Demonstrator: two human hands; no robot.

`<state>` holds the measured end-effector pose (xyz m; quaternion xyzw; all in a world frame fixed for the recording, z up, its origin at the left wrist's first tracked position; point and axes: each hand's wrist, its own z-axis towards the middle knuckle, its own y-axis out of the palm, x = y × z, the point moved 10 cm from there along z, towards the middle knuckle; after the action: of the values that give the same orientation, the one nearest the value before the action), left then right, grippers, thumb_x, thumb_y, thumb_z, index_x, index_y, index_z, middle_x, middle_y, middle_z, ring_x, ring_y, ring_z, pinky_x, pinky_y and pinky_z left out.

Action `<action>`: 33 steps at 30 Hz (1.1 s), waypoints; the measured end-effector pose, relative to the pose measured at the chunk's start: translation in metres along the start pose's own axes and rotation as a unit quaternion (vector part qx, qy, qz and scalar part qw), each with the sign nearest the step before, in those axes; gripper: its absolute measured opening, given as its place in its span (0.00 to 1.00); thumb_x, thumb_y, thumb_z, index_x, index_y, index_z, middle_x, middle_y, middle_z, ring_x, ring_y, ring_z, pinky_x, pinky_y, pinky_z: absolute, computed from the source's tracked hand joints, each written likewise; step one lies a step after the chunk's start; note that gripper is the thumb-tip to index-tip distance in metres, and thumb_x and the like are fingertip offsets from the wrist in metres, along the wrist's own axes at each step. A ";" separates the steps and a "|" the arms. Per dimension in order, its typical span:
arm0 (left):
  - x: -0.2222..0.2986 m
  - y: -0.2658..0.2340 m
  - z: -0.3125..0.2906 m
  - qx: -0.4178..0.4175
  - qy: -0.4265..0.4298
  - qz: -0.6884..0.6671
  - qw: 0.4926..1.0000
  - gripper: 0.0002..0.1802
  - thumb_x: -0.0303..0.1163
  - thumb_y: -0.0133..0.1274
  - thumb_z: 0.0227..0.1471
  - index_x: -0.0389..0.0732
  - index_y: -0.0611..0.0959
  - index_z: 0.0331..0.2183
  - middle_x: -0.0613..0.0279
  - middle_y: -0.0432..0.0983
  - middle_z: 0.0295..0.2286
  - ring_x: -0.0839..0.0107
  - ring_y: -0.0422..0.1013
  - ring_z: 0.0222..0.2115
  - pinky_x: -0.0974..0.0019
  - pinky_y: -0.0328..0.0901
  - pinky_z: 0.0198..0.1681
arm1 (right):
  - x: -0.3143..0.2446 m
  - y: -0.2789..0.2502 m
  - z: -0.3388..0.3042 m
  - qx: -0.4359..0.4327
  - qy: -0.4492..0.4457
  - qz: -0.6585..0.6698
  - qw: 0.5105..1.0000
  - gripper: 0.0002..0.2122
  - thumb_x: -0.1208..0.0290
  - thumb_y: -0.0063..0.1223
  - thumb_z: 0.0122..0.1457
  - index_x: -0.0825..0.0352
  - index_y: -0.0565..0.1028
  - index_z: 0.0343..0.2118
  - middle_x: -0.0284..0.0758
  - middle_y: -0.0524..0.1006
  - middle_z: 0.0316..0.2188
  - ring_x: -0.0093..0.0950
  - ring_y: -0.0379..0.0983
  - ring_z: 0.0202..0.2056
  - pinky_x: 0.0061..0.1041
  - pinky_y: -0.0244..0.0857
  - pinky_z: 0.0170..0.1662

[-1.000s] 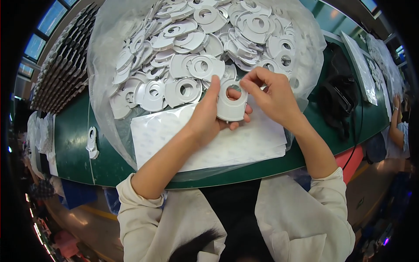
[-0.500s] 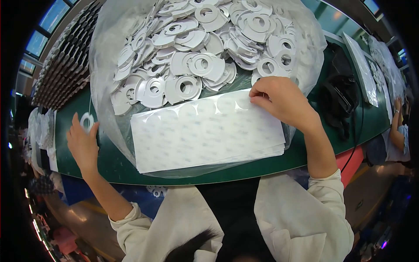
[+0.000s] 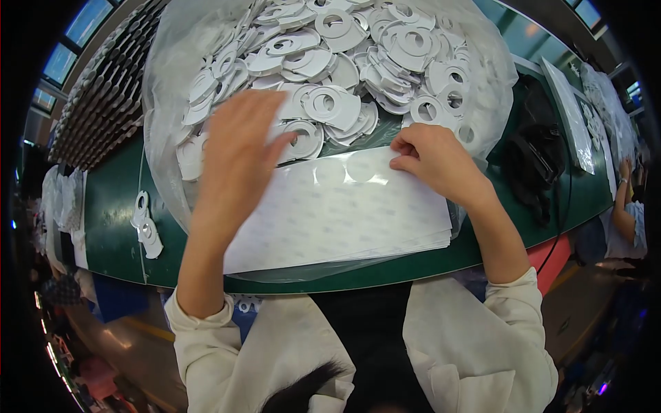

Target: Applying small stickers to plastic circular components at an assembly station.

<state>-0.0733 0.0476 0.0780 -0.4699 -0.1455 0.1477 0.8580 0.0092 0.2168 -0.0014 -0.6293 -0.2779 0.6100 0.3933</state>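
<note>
My left hand (image 3: pixel 241 148), slightly blurred, is over the near left part of the heap of flat white plastic parts (image 3: pixel 334 107), each with a round hole. Its thumb stands apart from the fingers, and I see nothing held in it. My right hand (image 3: pixel 441 158) has thumb and fingers pinched at the top right edge of a stack of white sheets (image 3: pixel 344 213). Shiny circular outlines run along the top sheet's far edge. My left forearm hides the stack's left end. Two white ring-shaped parts (image 3: pixel 147 230) lie touching on the green table, left of that forearm.
The heap sits on a clear plastic bag (image 3: pixel 162 89) spread on the green table (image 3: pixel 110 227). Stacked dark trays (image 3: pixel 103 89) rise at the far left. A black bag (image 3: pixel 537 148) with a cable lies at right. Another person's arm (image 3: pixel 625 206) shows far right.
My left hand has moved from the table's left side up and right to the heap. The white part near its fingers now lies on the table with another. My right hand stays at the sheet.
</note>
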 end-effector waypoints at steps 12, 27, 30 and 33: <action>0.000 0.077 0.022 -0.005 -0.056 -0.052 0.997 0.35 0.35 0.65 0.36 0.37 0.72 0.48 0.54 0.68 0.41 0.58 0.67 0.39 0.60 0.63 0.43 | 0.008 0.010 0.013 -0.077 0.015 0.011 0.997 0.09 0.74 0.61 0.44 0.72 0.74 0.27 0.41 0.76 0.25 0.33 0.73 0.27 0.27 0.65 0.31; 0.007 0.060 0.013 -0.075 -0.236 -0.549 0.798 0.10 0.31 0.57 0.50 0.35 0.75 0.30 0.65 0.75 0.27 0.81 0.68 0.27 0.74 0.64 0.30 | -0.002 0.001 0.005 0.012 0.023 -0.048 0.998 0.07 0.76 0.60 0.43 0.71 0.74 0.25 0.41 0.76 0.23 0.38 0.73 0.27 0.31 0.65 0.33; 0.023 0.095 -0.004 -0.079 -0.295 -0.746 0.591 0.12 0.37 0.51 0.54 0.37 0.74 0.27 0.56 0.75 0.33 0.72 0.71 0.37 0.67 0.66 0.40 | -0.009 0.002 0.006 0.024 -0.036 -0.089 0.995 0.07 0.74 0.60 0.43 0.71 0.74 0.24 0.41 0.76 0.23 0.39 0.73 0.28 0.32 0.65 0.33; 0.045 0.136 -0.030 -0.079 -0.394 -0.895 0.193 0.17 0.42 0.43 0.58 0.39 0.71 0.25 0.41 0.68 0.44 0.44 0.64 0.50 0.43 0.61 0.53 | -0.005 0.003 0.006 -0.006 -0.003 -0.060 0.998 0.07 0.74 0.60 0.43 0.71 0.74 0.24 0.41 0.76 0.23 0.39 0.73 0.28 0.32 0.65 0.33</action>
<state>-0.0362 0.1121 -0.0481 0.0301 -0.7986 -0.5657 0.2032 0.0025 0.2118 -0.0005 -0.6120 -0.3203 0.5856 0.4242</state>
